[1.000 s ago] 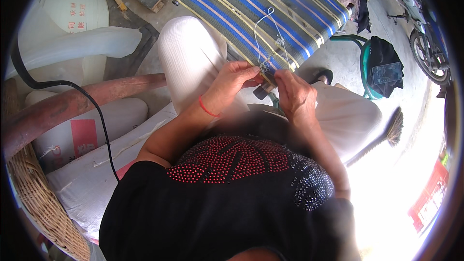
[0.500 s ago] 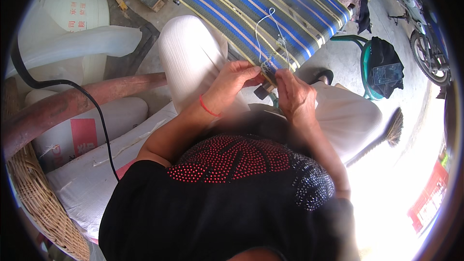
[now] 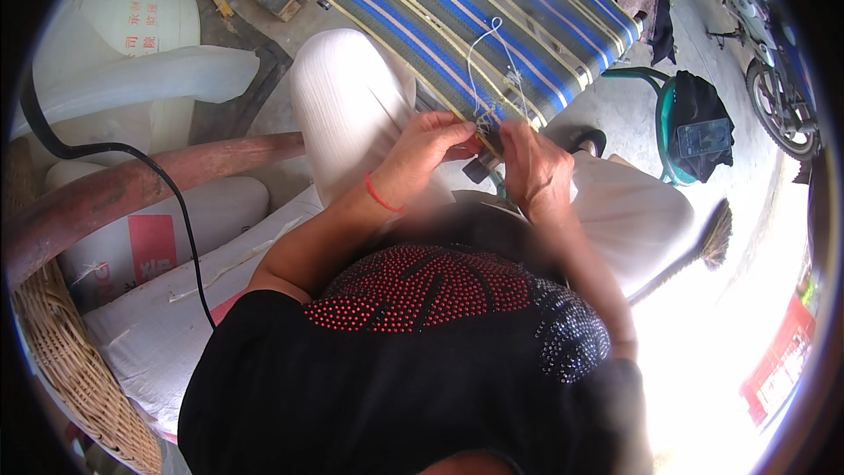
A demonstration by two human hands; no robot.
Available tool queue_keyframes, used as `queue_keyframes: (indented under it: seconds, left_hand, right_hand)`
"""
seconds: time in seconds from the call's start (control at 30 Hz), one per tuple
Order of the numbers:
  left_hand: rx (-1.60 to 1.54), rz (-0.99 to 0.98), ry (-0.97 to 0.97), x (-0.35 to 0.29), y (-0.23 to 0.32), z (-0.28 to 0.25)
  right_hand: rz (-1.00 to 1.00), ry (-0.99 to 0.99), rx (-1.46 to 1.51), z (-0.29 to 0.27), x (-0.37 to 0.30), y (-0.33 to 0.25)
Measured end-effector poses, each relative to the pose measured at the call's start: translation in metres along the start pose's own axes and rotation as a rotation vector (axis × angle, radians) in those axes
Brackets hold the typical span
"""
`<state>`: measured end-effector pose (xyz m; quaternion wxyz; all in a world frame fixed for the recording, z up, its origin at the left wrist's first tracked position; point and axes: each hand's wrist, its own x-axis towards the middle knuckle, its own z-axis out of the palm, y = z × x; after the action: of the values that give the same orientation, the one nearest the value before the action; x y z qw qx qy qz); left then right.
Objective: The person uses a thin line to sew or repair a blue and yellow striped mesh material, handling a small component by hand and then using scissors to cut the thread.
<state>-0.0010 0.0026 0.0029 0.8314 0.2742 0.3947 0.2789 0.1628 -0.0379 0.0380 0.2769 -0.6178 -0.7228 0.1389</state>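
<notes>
Blue-striped woven mat (image 3: 475,26) lay across our knees w/ white thread (image 3: 479,70) looping over it. Our left hand (image 3: 431,154) & right hand (image 3: 532,167) both pinched thread ends at mat's near edge, hands close together.

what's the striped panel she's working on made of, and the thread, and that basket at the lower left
The striped panel looks like flat woven strapping, probably plastic: smooth blue, green and yellow bands with a slight sheen. The thread is thin white string, limp and looping, likely nylon or cotton; too fine to tell. Left hand and right hand pinch it at the panel's edge. The basket looks like tan wicker, with a matte coiled weave.
</notes>
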Motion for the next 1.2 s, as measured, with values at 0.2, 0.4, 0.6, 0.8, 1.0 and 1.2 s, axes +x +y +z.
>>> queue_keyframes:
  seconds: [0.2,0.4,0.6,0.8,1.0,1.2]
  left_hand:
    - [-0.003,0.014,0.024,-0.004,0.000,0.000]
    - [0.017,0.010,-0.010,-0.001,-0.001,-0.001]
    - [0.030,0.025,0.000,-0.003,0.000,-0.002]
    - [0.044,-0.014,0.026,0.002,-0.003,-0.003]
    - [0.021,0.002,0.040,-0.002,0.002,0.003]
    - [0.006,-0.001,0.045,0.000,0.000,0.001]
  right_hand:
    - [0.013,-0.407,0.101,-0.042,0.049,0.008]
    - [-0.409,-0.389,0.117,-0.016,0.081,0.009]
    - [-0.505,-0.462,-0.028,-0.008,0.090,0.008]
    - [-0.535,-0.414,-0.048,-0.005,0.092,0.008]
    - [-0.547,-0.387,-0.107,-0.001,0.094,0.004]
    - [-0.603,-0.367,-0.158,0.006,0.100,0.003]
